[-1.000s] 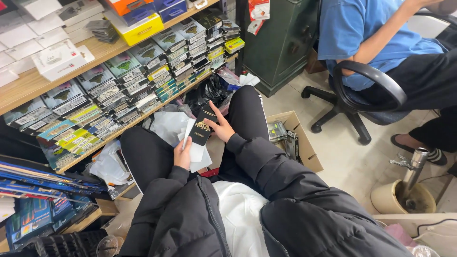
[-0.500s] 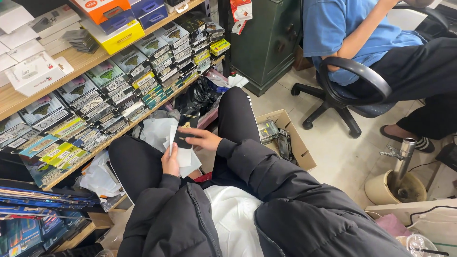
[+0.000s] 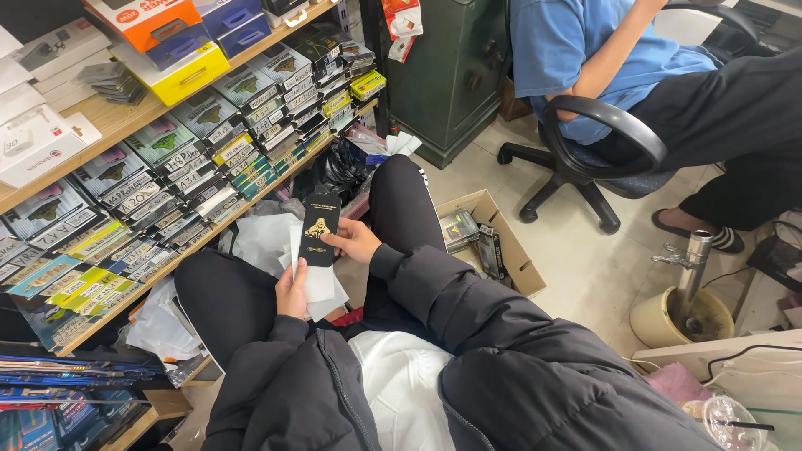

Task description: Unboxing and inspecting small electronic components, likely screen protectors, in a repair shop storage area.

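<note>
Left hand: the left hand (image 3: 291, 290) is closed on the lower edge of a white sheet of paper or wrapping (image 3: 317, 280), held above the lap.
Right hand: the right hand (image 3: 355, 240) grips a flat black rectangular package with a small gold emblem (image 3: 319, 230) by its lower right side — fingers wrapped on the edge.
Package: upright, slightly tilted, in front of the white sheet and touching it, between the two knees in black trousers.
Shelf: a wooden shelf (image 3: 125, 125) to the left carries rows of flat boxed packs; a yellow box (image 3: 188, 75) lies on the upper board.
Floor: an open cardboard box (image 3: 501, 242) sits just beside the right leg.
Nearby: another person in a blue shirt (image 3: 585, 58) sits on a black office chair (image 3: 601, 138) — well apart.
</note>
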